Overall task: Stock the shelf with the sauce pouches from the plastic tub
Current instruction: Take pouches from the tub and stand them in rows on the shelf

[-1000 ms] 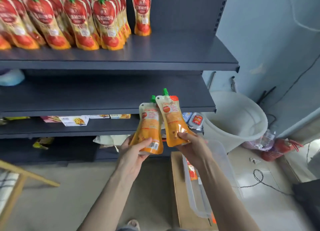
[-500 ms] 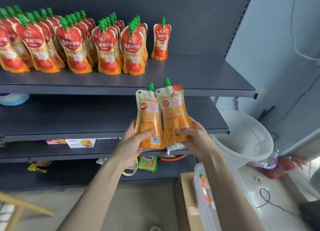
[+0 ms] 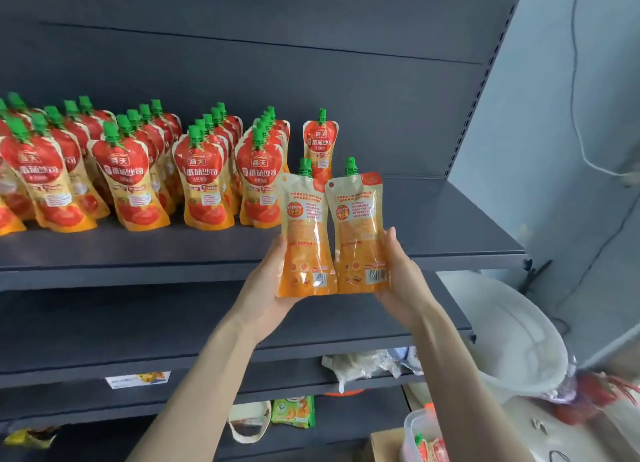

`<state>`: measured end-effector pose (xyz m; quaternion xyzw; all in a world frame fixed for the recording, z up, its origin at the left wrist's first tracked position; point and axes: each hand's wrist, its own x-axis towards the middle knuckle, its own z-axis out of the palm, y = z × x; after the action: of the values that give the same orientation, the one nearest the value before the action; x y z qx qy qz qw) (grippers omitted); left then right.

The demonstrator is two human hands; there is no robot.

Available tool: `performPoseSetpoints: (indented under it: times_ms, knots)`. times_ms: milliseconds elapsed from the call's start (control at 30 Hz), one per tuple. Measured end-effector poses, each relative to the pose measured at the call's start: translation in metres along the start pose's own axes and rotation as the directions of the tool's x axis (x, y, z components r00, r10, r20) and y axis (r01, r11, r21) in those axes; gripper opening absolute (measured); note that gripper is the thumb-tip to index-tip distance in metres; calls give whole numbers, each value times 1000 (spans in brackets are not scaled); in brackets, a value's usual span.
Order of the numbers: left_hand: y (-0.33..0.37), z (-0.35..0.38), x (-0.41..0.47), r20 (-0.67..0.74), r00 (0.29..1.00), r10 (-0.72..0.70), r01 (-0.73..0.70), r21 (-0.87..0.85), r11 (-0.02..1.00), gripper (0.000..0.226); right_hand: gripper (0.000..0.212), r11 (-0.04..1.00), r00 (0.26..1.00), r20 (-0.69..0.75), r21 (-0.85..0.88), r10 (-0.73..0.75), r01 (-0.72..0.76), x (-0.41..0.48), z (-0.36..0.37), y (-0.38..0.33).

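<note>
My left hand [image 3: 266,288] grips one orange sauce pouch [image 3: 304,233] by its lower half, green cap up, back side facing me. Beside it, my right hand [image 3: 403,281] grips a second sauce pouch [image 3: 358,233] the same way. Both pouches are upright, edges touching, raised in front of the dark shelf [image 3: 433,226]. On that shelf stand several rows of red tomato sauce pouches [image 3: 204,177], with a single pouch [image 3: 320,142] at the right end of them. The clear plastic tub [image 3: 415,434] shows at the bottom right with pouches inside.
The shelf's right part, past the single pouch, is bare. A lower shelf [image 3: 138,326] lies beneath. A white bucket [image 3: 519,350] stands at the right on the floor. A cardboard box [image 3: 384,444] sits under the tub. Bags and packets [image 3: 294,411] lie on the lowest shelves.
Both hands have lifted the two pouches from waist height up to the level of the stocked shelf. My view has tilted upward with them.
</note>
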<state>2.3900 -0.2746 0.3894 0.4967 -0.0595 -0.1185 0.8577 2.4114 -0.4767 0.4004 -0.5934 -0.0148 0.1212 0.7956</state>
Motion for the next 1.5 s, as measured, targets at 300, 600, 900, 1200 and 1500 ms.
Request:
performPoseSetpoints:
  times_ms: [300, 600, 900, 1200, 1500]
  knots:
    - [19, 8, 104, 27, 1000, 10, -9, -60, 998, 35, 50, 996, 996, 33, -43, -78, 80, 90, -32, -37]
    - [15, 3, 168, -89, 995, -42, 34, -90, 995, 33, 36, 1000, 1000, 14, -17, -7, 7, 145, -47, -44]
    - [16, -10, 205, -49, 997, -61, 61, 9, 998, 54, 37, 1000, 1000, -21, -9, -2, 1, 174, -57, -37]
    - [12, -7, 241, -228, 959, 167, -81, 342, 936, 69, 39, 992, 996, -29, -87, -90, 87, 205, -68, -37]
    - [12, -13, 285, -328, 855, 402, -162, 567, 807, 70, 41, 931, 925, -240, -293, -293, 219, 239, -71, -36]
